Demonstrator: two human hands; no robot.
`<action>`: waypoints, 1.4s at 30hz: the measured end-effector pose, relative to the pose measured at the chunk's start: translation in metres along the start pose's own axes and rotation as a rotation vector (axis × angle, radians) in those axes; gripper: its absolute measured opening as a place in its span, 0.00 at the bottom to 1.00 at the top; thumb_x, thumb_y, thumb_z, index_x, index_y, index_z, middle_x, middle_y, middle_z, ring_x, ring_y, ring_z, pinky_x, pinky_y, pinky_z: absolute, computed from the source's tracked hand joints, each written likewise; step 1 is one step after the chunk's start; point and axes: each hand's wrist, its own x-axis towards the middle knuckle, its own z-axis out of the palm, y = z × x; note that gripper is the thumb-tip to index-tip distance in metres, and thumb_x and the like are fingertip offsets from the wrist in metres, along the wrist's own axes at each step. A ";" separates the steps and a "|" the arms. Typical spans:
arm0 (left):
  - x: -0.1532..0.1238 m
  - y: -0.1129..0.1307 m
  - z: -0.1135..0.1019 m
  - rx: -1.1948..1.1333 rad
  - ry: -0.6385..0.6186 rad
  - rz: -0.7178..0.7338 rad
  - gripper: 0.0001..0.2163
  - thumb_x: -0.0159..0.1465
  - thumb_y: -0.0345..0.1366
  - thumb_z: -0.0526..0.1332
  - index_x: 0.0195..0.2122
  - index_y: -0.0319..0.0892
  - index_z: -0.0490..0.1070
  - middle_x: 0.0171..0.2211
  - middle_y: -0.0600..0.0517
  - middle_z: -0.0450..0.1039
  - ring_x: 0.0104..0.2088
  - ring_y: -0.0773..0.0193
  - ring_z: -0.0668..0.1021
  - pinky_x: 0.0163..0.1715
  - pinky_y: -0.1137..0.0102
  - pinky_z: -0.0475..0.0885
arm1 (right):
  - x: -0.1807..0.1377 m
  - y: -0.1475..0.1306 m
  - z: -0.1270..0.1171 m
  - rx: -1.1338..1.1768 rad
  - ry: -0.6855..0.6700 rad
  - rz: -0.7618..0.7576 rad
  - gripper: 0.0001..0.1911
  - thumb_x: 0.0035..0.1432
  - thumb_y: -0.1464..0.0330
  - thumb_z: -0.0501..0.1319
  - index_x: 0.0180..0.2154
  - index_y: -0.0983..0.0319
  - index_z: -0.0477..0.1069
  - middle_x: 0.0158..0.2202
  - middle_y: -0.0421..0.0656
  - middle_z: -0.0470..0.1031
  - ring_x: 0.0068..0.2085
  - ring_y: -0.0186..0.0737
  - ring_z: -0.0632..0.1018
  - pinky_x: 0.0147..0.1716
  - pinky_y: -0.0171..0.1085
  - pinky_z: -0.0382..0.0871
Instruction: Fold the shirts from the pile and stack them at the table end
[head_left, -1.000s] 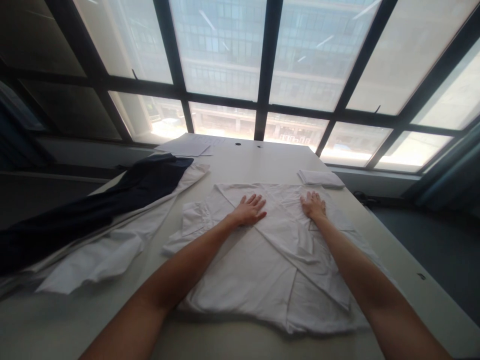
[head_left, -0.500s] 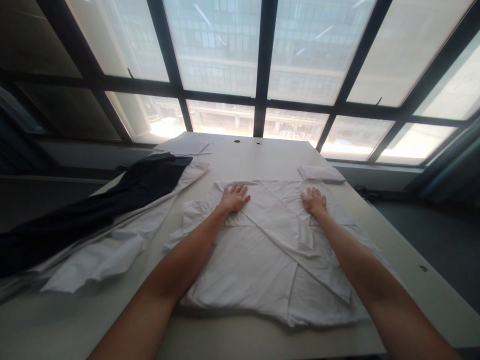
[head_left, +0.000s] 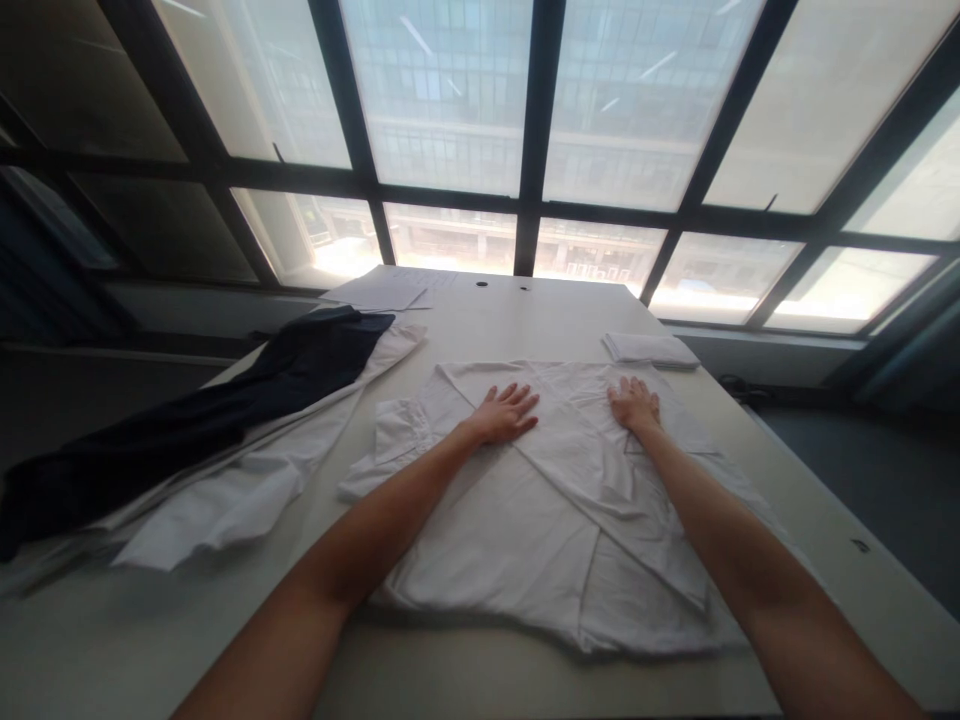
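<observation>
A white shirt (head_left: 510, 540) lies spread on the white table (head_left: 495, 325), its sleeves folded across the body and wrinkled in places. My left hand (head_left: 506, 413) rests on the upper middle of the cloth, palm down with fingers spread. On the upper right of the shirt sits my right hand (head_left: 634, 403), also palm down, its fingers stretched forward and slightly apart. Neither hand grips anything. A gathered cuff (head_left: 401, 430) sticks out at the shirt's left side.
Dark navy garments (head_left: 225, 390) lie along the table's left side over white cloth (head_left: 217, 510). Papers (head_left: 379, 292) lie at the far left corner. A folded white cloth (head_left: 651, 349) sits near the right edge. Windows (head_left: 450, 240) stand behind the table.
My left hand has slid right and slightly nearer across the shirt. The right hand stays at about the same place on the cloth. The whole view has shifted slightly.
</observation>
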 end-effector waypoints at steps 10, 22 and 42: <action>0.001 -0.003 0.002 0.003 0.007 -0.007 0.31 0.73 0.56 0.42 0.74 0.48 0.48 0.75 0.48 0.40 0.74 0.51 0.45 0.69 0.45 0.41 | -0.001 -0.001 -0.002 -0.024 0.005 -0.007 0.35 0.71 0.54 0.40 0.71 0.65 0.53 0.74 0.53 0.49 0.73 0.50 0.51 0.68 0.56 0.44; 0.002 -0.054 0.001 0.047 0.214 -0.528 0.28 0.74 0.46 0.44 0.71 0.37 0.54 0.73 0.41 0.47 0.73 0.49 0.51 0.68 0.45 0.49 | 0.000 -0.002 0.000 -0.018 0.020 0.000 0.34 0.71 0.54 0.41 0.70 0.64 0.55 0.73 0.53 0.51 0.72 0.50 0.53 0.68 0.56 0.44; 0.053 -0.023 -0.008 0.029 0.187 -0.310 0.26 0.75 0.46 0.43 0.69 0.42 0.58 0.72 0.45 0.54 0.71 0.53 0.56 0.68 0.52 0.52 | -0.004 -0.005 -0.001 -0.044 0.000 0.009 0.34 0.71 0.55 0.40 0.71 0.63 0.52 0.74 0.52 0.49 0.72 0.48 0.51 0.68 0.54 0.44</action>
